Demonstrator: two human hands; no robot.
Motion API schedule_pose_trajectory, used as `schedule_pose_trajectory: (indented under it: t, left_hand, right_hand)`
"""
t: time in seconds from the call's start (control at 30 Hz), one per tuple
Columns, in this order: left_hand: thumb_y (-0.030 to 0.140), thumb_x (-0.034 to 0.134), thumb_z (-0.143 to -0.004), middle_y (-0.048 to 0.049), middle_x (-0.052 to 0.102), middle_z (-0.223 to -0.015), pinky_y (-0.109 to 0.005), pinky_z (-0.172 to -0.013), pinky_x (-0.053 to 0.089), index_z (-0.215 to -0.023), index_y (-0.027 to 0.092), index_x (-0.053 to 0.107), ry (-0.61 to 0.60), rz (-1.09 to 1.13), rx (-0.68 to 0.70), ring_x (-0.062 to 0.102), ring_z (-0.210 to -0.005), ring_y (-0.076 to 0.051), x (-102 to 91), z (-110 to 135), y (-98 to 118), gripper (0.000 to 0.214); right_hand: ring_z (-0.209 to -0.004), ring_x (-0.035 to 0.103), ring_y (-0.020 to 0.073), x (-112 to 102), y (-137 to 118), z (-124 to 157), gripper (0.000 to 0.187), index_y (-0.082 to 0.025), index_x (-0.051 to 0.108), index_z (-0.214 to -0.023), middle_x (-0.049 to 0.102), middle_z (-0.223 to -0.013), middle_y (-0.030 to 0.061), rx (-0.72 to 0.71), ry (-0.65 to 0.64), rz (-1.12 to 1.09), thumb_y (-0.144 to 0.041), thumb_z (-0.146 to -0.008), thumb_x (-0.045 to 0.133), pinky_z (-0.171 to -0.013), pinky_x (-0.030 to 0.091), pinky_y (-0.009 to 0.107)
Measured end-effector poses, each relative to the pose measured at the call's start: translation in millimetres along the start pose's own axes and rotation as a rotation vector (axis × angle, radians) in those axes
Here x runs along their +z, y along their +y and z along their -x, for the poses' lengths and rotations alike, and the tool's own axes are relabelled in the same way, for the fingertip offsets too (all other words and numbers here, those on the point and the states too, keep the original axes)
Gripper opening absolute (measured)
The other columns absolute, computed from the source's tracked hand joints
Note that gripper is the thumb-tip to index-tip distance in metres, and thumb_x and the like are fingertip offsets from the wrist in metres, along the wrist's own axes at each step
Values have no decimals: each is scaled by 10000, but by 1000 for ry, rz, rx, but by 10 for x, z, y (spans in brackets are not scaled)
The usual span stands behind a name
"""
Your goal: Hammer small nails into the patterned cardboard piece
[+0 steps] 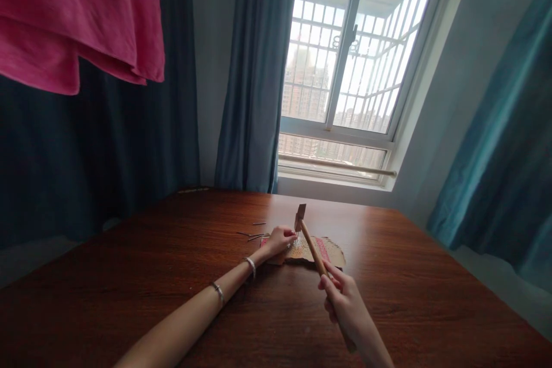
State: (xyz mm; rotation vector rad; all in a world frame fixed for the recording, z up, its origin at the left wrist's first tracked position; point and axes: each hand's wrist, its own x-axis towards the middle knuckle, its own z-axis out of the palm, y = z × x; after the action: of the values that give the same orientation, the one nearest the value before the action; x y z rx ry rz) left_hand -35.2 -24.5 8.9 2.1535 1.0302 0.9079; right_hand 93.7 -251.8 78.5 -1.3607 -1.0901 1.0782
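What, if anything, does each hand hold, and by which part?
Right hand: hammer, by its wooden handle. Left hand: pinched; anything there is too small to tell.

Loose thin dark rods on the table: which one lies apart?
The far rod, nearest the window. It lies alone; the other rods are bunched closer to the person, beside the patterned cardboard.

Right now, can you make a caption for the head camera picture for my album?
Right hand grips a hammer, left hand near its head, over a patterned sheet on a brown table.
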Motion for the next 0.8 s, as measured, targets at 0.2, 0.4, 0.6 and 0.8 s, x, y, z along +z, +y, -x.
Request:
schedule_pose_trajectory:
  t: [0.2,0.4,0.6,0.8]
  left_hand:
    - [418,532,-724,-14,576,-611,-222,-545,306,-612,127,640,5,-39,28,480,-582,-127,-22,10,10,329]
    - [371,529,-735,-18,581,-619,-221,-565,317,-582,131,646,-8,-62,62,490,-593,-127,-59,27,42,308]
    - [298,548,-714,-21,624,-720,-211,-608,344,-754,142,700,-42,-65,73,524,-670,-131,-76,55,68,222]
    - [223,534,-712,-2,596,-725,-197,-610,335,-756,141,689,-65,-148,76,511,-675,-109,-79,84,101,181]
  right_hand:
    - [-369,368,40,-5,44,-8,591,-157,461,-1203,488,-682,-24,-2,11,-34,-460,-704,556,-301,260,167]
    - [-400,395,53,-99,113,-8,633,-131,441,-1234,530,-728,4,18,67,-74,-458,-707,567,-329,265,180]
    - [-495,528,134,-465,297,-124,622,-101,496,-1220,619,-727,48,-90,323,190,-452,-710,556,-433,380,240]
    - [-893,611,271,-938,418,-194,516,-133,578,-1156,672,-963,136,28,516,702,-399,-725,484,-725,437,302]
